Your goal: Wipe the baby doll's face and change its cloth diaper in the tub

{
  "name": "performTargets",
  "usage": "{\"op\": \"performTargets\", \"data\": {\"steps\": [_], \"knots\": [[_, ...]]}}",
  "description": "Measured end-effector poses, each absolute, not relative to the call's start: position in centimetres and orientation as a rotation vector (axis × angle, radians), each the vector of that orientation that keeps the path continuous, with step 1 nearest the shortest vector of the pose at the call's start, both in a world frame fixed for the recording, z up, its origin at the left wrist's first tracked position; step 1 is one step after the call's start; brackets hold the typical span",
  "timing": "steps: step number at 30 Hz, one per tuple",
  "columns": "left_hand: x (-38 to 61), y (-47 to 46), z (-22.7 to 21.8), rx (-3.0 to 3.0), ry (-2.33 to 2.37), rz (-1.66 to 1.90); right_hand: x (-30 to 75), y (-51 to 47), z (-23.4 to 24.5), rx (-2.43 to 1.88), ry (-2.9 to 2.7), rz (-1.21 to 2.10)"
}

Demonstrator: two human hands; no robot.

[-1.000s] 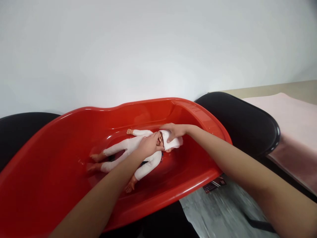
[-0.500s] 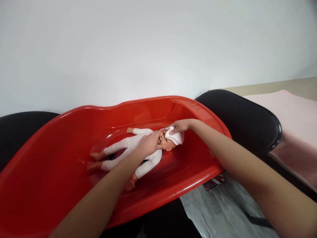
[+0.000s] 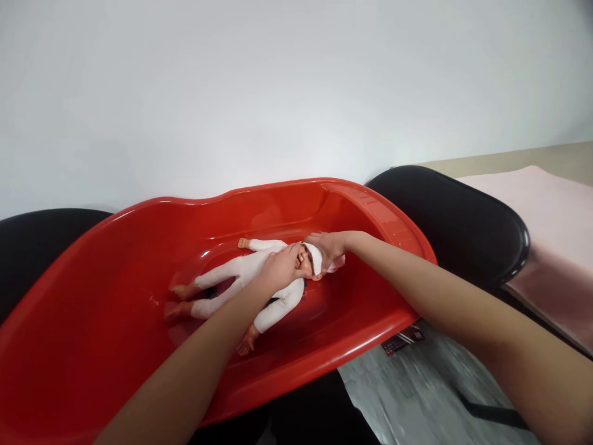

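Inside red baby bathtub, holds face-up baby doll by the chin, between thumb and fingers of left hand, with legs to their left. With fingers of right hand, grasps white cloth over its forehead.

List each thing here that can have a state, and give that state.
Doll, lying face up, dressed in white
White cloth, against the doll's forehead
Red tub, upright, open-topped, doll inside
Left hand, on the doll's upper chest, near its chin
Right hand, over the cloth at the doll's head
Pink sheet, spread out
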State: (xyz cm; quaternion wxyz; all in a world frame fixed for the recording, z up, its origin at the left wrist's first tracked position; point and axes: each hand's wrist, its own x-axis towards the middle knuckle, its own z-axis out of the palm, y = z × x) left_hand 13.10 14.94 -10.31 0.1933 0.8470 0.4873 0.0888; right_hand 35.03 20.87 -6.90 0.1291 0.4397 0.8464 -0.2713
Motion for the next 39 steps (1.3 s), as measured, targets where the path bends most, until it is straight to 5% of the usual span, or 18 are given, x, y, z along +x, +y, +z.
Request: {"op": "performTargets", "data": {"steps": [7, 39], "knots": [[12.9, 15.2, -10.8, 2.399, 1.35, 0.27, 34.3, 20.8, -7.4, 1.219, 2.551, -0.645], [13.2, 14.7, -10.7, 2.434, 1.332, 0.291, 37.0, 22.3, -7.5, 1.364, 2.179, -1.356]]}}
